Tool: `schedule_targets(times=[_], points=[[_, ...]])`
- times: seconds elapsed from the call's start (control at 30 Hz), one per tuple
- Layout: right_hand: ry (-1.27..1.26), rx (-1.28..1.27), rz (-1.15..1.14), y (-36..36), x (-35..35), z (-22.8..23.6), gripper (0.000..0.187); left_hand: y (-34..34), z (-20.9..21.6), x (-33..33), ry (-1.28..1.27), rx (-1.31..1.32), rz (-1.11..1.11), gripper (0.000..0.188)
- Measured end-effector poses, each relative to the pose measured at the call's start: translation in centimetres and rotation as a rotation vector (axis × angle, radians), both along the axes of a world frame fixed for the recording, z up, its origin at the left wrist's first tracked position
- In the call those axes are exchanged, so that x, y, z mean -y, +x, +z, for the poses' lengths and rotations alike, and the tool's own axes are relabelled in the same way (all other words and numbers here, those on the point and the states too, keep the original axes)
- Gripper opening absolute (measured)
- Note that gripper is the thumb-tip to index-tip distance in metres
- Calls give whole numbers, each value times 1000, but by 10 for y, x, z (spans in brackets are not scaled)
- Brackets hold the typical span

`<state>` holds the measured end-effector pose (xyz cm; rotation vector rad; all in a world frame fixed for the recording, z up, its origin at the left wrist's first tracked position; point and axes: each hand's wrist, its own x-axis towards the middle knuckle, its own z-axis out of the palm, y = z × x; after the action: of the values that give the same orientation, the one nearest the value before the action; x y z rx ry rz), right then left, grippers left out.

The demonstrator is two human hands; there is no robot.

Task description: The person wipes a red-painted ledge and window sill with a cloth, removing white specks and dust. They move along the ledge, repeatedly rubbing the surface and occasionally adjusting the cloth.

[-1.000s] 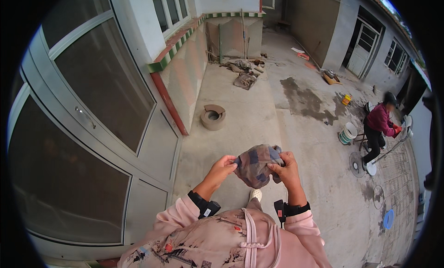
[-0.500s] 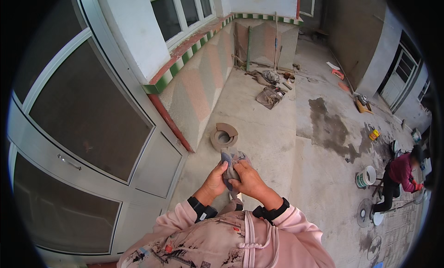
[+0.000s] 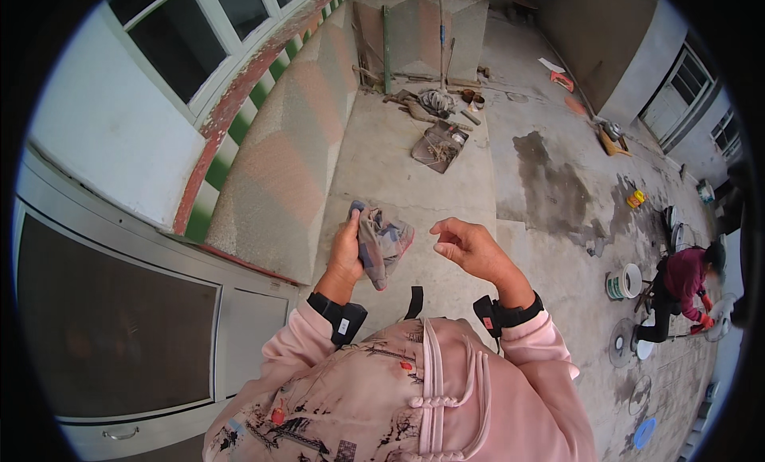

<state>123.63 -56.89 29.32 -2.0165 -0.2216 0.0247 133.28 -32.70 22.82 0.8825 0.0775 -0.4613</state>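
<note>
A crumpled cloth (image 3: 386, 243), grey-brown with bluish patches and a reddish edge, hangs from my left hand (image 3: 346, 251), whose thumb and fingers are closed on its left side. To the right of the cloth, apart from it, is my right hand (image 3: 476, 253). Its fingers are loosely bent with a gap between thumb and fingertips, and nothing is in them. Both hands are in front of my body above the concrete floor, with black bands on the wrists.
A dustpan (image 3: 441, 146) with debris lies ahead, near a mop (image 3: 437, 102) by the low wall. On the right, a person (image 3: 687, 275) in red gloves bends beside a white bucket (image 3: 625, 282). A yellow container (image 3: 635, 198) stands near wet floor patches. A glazed door (image 3: 135, 311) is at left.
My right hand has let go of the cloth and moved right. The left keeps it, slightly further left and higher. The view has shifted, and the round brown object on the floor no longer shows.
</note>
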Motion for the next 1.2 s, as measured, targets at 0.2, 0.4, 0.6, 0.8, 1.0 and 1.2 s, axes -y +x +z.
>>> schedule_targets(times=[0.2,0.4,0.6,0.8,1.0,1.2], points=[[-244,-247,-448,57,141,-66,26,106,-7,-6,-58,-5,283,43],[-293,-317,-463,173,229,-125,25,198,-7,-15,302,208,767,40],[-387,-164,-210,319,252,-133,25,261,39,-15,472,459,1072,37],[-345,-217,-28,434,217,-151,25,308,80,-43,620,698,1401,33],[-402,-245,89,533,188,-167,24,364,104,-99,1169,749,1719,36],[-407,-31,181,643,127,-130,24,417,94,-163,2001,592,1757,43]])
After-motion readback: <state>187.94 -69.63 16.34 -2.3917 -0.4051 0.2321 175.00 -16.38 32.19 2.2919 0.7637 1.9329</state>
